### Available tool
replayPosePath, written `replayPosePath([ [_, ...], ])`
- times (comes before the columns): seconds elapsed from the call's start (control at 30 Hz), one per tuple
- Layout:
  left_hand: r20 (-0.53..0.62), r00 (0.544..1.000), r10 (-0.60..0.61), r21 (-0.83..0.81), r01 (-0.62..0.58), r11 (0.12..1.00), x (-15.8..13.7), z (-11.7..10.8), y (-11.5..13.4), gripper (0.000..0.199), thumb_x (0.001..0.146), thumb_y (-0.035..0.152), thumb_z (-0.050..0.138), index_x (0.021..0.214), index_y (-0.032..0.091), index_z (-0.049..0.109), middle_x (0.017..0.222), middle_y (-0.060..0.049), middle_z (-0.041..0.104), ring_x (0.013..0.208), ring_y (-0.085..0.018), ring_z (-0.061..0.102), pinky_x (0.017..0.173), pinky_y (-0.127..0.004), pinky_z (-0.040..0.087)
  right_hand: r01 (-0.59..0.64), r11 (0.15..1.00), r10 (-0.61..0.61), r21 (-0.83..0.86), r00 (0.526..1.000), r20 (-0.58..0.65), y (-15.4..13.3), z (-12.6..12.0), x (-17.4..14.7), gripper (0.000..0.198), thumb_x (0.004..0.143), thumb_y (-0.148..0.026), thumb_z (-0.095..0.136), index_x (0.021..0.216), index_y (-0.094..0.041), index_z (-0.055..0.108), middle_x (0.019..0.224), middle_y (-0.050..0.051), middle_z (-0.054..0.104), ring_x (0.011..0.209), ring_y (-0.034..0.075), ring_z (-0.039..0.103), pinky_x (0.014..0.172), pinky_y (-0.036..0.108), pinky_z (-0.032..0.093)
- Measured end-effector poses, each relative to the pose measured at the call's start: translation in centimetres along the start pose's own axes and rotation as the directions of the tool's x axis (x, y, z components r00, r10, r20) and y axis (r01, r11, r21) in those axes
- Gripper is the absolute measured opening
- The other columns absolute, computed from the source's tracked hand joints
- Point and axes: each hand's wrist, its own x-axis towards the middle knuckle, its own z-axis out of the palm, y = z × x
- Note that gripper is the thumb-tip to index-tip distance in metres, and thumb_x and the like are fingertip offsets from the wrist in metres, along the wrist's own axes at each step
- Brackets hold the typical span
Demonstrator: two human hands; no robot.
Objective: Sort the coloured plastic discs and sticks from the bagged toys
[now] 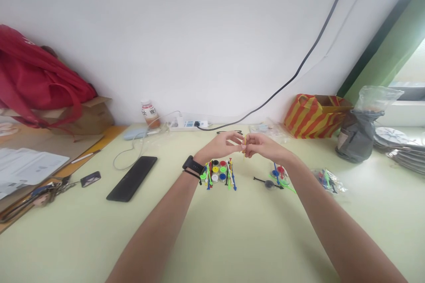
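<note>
Above the table, the fingertips of my left hand [221, 146] and my right hand [262, 145] meet, both pinched on a thin yellow spinner arrow [245, 140] held about upright. Whatever else the fingers may hold is hidden. Below my left hand lie several round discs [215, 170] in black, red, yellow, green, white and blue. Coloured plastic arrows [233, 177] flank them on both sides. Near my right forearm, a black arrow sits across a round base [269, 184], beside a cluster of blue, red and green spinner pieces [280, 172], partly covered by the forearm.
A clear bag of coloured pieces [328, 181] lies right of my forearm. A black phone-like slab [132, 179], a bottle [150, 114] and a power strip [188, 125] are leftward. A striped bag [308, 115] and grey bag [356, 137] stand at right. Glasses [229, 132] lie behind my hands.
</note>
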Motion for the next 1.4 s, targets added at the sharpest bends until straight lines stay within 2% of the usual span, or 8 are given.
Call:
replayPosePath([
  [0.2, 0.039, 0.997, 0.061, 0.063, -0.063, 0.996, 0.3, 1.1, -0.8, 0.024, 0.085, 0.036, 0.076, 0.097, 0.016, 0.070, 0.088, -0.008, 0.076, 0.085, -0.020, 0.074, 0.077, -0.031, 0.057, 0.001, 0.999, -0.003, -0.034, 0.997, -0.080, 0.3, 0.2, 0.4, 0.009, 0.083, -0.027, 0.064, 0.084, -0.022, 0.057, 0.073, -0.002, 0.062, 0.070, 0.014, 0.059, 0.066, 0.028, 0.048],
  [0.3, -0.005, 0.996, 0.088, 0.065, -0.088, 0.994, 0.3, 1.2, -1.0, 0.017, 0.081, 0.029, 0.075, 0.085, 0.016, 0.065, 0.079, -0.004, 0.073, 0.074, -0.016, 0.071, 0.068, -0.027, 0.054, -0.071, 0.976, 0.040, -0.207, 0.988, -0.147, 0.3, 0.3, 0.4, 0.011, 0.087, -0.029, 0.055, 0.096, -0.023, 0.058, 0.074, -0.003, 0.058, 0.065, 0.014, 0.051, 0.056, 0.026, 0.036],
  [0.43, 0.005, 0.992, 0.129, 0.148, -0.129, 0.981, 0.0, 1.3, -1.1, 0.016, 0.071, 0.021, 0.076, 0.074, 0.017, 0.061, 0.070, 0.000, 0.066, 0.064, -0.014, 0.064, 0.058, -0.024, 0.048, -0.195, 0.833, 0.180, -0.518, 0.980, -0.078, 0.9, -0.2, 0.1, 0.026, 0.083, -0.025, 0.056, 0.107, -0.024, 0.064, 0.094, 0.004, 0.068, 0.080, 0.018, 0.060, 0.063, 0.028, 0.043],
  [0.7, 0.261, 0.965, 0.016, 0.396, -0.122, 0.910, -0.4, 2.6, -2.5, 0.018, 0.065, 0.017, 0.076, 0.082, 0.020, 0.082, 0.084, -0.005, 0.078, 0.080, -0.022, 0.072, 0.065, -0.028, 0.052, -0.253, 0.698, 0.343, -0.669, 0.939, 0.002, 1.8, -1.8, -1.1, 0.022, 0.067, -0.036, 0.079, 0.062, -0.022, 0.063, 0.068, 0.005, 0.066, 0.056, 0.018, 0.054, 0.051, 0.032, 0.039],
  [0.8, 0.259, 0.966, 0.023, 0.452, -0.142, 0.881, -0.3, 2.9, -3.2, 0.015, 0.068, 0.021, 0.077, 0.082, 0.021, 0.082, 0.088, -0.004, 0.079, 0.078, -0.021, 0.071, 0.065, -0.027, 0.051, -0.254, 0.677, 0.456, -0.691, 0.881, 0.123, 1.2, -2.0, -1.6, 0.028, 0.059, -0.043, 0.086, 0.061, -0.022, 0.069, 0.065, 0.004, 0.067, 0.052, 0.017, 0.054, 0.049, 0.032, 0.039],
  [0.97, 0.208, 0.978, 0.027, 0.543, -0.138, 0.828, -0.1, 2.4, -3.8, 0.019, 0.071, 0.029, 0.080, 0.087, 0.021, 0.082, 0.092, -0.006, 0.077, 0.078, -0.022, 0.069, 0.067, -0.029, 0.049, -0.296, 0.596, 0.594, -0.746, 0.788, 0.162, 0.5, -1.6, -2.0, 0.018, 0.050, -0.026, 0.085, 0.062, -0.023, 0.073, 0.061, 0.003, 0.068, 0.052, 0.018, 0.056, 0.049, 0.032, 0.041],
  [1.2, 0.152, 0.986, 0.065, 0.515, -0.135, 0.846, -0.1, 1.0, -3.1, 0.041, 0.069, 0.033, 0.083, 0.108, 0.021, 0.075, 0.107, -0.008, 0.075, 0.099, -0.028, 0.068, 0.082, -0.034, 0.051, -0.164, 0.810, 0.301, -0.563, 0.941, 0.157, -0.4, -2.0, -1.6, 0.017, 0.068, -0.031, 0.077, 0.070, -0.022, 0.063, 0.068, 0.001, 0.066, 0.059, 0.017, 0.057, 0.050, 0.029, 0.038],
  [1.4, 0.140, 0.968, 0.207, 0.328, -0.243, 0.913, -0.5, 1.4, -0.6, 0.059, 0.070, 0.024, 0.082, 0.123, 0.023, 0.057, 0.119, -0.008, 0.070, 0.102, -0.025, 0.068, 0.082, -0.035, 0.054, -0.067, 0.973, 0.045, -0.222, 0.994, -0.104, -0.1, -1.5, -0.5, 0.041, 0.069, -0.044, 0.086, 0.089, -0.023, 0.056, 0.081, 0.001, 0.067, 0.070, 0.018, 0.062, 0.058, 0.029, 0.046],
])
